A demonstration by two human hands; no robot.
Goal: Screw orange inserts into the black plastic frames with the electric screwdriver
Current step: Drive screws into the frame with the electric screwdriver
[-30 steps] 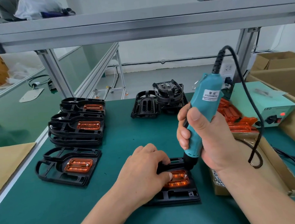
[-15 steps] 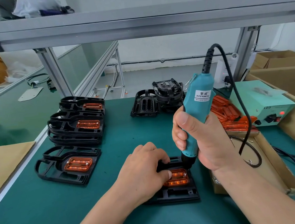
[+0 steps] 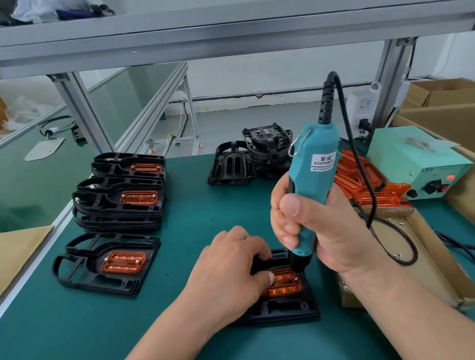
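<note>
Fingers (image 3: 285, 227) of my right hand (image 3: 324, 229) clamp one teal screwdriver (image 3: 312, 167), tip on one orange insert (image 3: 286, 286); left hand (image 3: 226, 267) grips its black frame (image 3: 285, 307). Three more inserts (image 3: 123, 261) show leftward.

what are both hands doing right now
Left hand: holds the black frame down, fingers curled over its far edge, thumb on the orange insert.
Right hand: grips the screwdriver, tip down at the insert.

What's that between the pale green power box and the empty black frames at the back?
A heap of loose orange inserts, partly hidden by the screwdriver, as the head view shows.
</note>
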